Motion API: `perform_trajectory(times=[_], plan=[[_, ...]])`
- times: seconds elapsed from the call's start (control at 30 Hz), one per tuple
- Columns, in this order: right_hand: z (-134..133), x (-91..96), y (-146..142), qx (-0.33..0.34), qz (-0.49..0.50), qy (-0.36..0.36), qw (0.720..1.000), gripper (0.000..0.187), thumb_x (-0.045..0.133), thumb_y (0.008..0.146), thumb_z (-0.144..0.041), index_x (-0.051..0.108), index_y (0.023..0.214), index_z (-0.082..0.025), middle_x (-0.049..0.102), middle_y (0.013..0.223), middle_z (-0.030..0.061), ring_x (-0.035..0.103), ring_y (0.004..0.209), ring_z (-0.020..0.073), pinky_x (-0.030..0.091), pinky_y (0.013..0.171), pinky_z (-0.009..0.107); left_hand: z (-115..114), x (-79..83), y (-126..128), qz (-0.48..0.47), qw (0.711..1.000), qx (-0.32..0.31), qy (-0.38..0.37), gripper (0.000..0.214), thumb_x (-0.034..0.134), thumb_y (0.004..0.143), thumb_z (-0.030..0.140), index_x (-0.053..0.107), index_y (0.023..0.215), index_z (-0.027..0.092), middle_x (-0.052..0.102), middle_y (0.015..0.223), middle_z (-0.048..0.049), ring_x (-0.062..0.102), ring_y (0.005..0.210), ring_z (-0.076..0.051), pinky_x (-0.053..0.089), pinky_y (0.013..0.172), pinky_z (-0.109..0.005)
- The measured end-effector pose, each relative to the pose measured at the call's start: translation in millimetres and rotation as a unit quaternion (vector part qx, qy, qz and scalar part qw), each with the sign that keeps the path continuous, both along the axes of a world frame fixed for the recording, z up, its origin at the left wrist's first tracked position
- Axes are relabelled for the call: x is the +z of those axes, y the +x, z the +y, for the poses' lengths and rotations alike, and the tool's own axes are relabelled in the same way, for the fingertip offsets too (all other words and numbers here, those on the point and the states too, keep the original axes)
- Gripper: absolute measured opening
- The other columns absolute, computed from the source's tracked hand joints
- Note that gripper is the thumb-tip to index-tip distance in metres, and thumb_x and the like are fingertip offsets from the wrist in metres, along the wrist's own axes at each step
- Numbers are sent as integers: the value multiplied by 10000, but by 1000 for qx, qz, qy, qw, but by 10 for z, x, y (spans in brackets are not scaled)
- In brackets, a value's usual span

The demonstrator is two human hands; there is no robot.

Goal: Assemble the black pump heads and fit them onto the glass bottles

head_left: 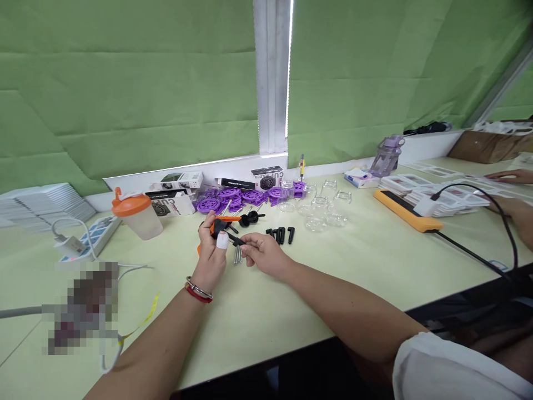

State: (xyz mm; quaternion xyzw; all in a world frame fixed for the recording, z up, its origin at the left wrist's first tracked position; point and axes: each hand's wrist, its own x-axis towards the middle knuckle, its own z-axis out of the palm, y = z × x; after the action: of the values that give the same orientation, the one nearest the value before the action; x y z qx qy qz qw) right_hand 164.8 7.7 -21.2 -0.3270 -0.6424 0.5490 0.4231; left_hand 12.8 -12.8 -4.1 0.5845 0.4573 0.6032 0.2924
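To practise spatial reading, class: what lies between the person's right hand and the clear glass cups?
Head view: short black pieces lie between the right hand and the glass cups.

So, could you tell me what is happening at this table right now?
A person at the pale table holds an orange-and-black part in the left hand, whose thumb wears a white cover. The right hand pinches a small black piece right beside it. Metal pins lie just below the hands, with more black pieces to the right and purple discs and clear cups behind. A co-worker's hand rests on cards at the far right.
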Motion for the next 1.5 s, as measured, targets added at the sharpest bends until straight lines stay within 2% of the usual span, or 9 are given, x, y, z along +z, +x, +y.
perform_trajectory(times=[0.1,0.23,0.37,0.5,0.6,0.73,0.9,1.2,1.5], plan=[[0,40,16,22,39,-14,999,159,571,806,-264,589,916,-150,578,662,-21,527,475,73,427,514,223,-9,19,21,51,996,-35,64,699,625,789,346,249,1375,285,290,1441,-119,400,1272,-242,349,1038,-405],[-4,57,30,38,64,-17,997,191,616,785,-300,599,912,-158,582,641,-28,526,474,74,430,512,226,-9,37,27,83,990,-47,107,859,741,660,309,215,1340,289,201,1482,-135,319,1340,-270,307,1063,-440],[-17,59,20,44,78,-52,995,221,655,757,-322,603,900,-162,569,601,-44,525,463,80,445,499,231,-17,74,16,118,987,-35,105,986,851,474,290,276,1274,288,235,1466,-134,223,1390,-295,233,1102,-481],[-37,73,14,72,99,-71,990,254,669,750,-354,614,894,-152,578,615,-34,533,480,87,470,502,247,-25,84,3,112,990,-21,87,1042,880,386,277,338,1276,290,276,1452,-133,245,1376,-318,259,1093,-476],[-46,73,7,92,125,-86,984,282,683,736,-380,623,884,-148,579,617,-27,530,514,93,480,509,252,-38,94,-10,152,982,-13,113,1081,880,382,276,328,1312,278,226,1479,-143,271,1359,-333,288,1078,-468],[-65,88,4,105,125,-100,982,300,693,721,-400,628,860,-142,582,629,-19,530,547,99,475,527,256,-59,118,-31,202,972,-25,113,1103,859,450,268,260,1376,275,292,1450,-142,327,1328,-328,291,1076,-469],[-98,125,28,119,122,-88,982,308,690,731,-408,622,869,-141,590,640,-20,497,526,80,383,513,228,-38,81,-44,187,971,-35,146,1229,875,405,281,148,1396,307,302,1433,-142,403,1270,-323,358,1027,-462],[-93,136,55,118,122,-65,983,341,666,759,-458,626,842,-130,605,632,-5,499,567,96,384,574,250,-71,142,-59,330,934,-6,136,1264,855,440,372,109,1449,219,142,1483,-185,130,1394,-399,215,1102,-554],[-100,118,61,143,140,-90,976,303,652,793,-430,632,804,-128,629,669,12,518,582,93,385,587,246,-105,111,-6,399,906,35,134,1328,809,484,453,-28,1476,174,185,1482,-208,199,1366,-401,258,1075,-572]])
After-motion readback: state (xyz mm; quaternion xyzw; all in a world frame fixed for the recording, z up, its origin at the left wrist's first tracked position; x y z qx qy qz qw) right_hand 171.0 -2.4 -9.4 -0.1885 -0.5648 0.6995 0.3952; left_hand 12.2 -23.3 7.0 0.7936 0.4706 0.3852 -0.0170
